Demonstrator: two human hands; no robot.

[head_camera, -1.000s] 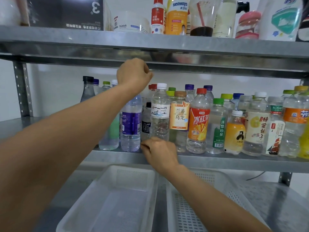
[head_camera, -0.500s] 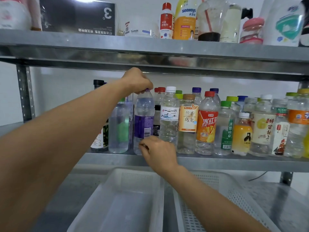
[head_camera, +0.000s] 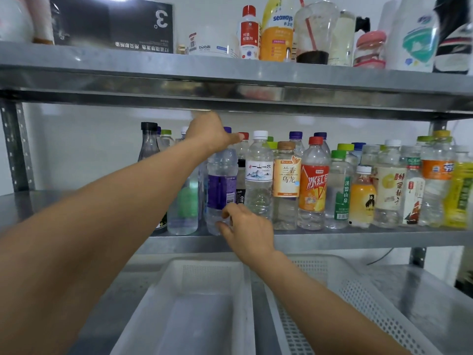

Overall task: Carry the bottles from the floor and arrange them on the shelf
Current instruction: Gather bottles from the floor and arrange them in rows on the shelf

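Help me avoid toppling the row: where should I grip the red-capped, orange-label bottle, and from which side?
Probably the neck just under the red cap of the orange-label bottle, coming from the front. It stands upright in the front row. Its body is hemmed in closely by the tan-label bottle and the green-capped bottle, but the tapering shoulders leave finger gaps there.

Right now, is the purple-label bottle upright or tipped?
Upright: purple-label bottle base flat on the shelf, purple cap straight above, left hand at its top.

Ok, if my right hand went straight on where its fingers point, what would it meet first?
The clear plastic bottle with the purple label: the fingertips of your right hand sit at its lower part, seemingly touching; depth is unclear.
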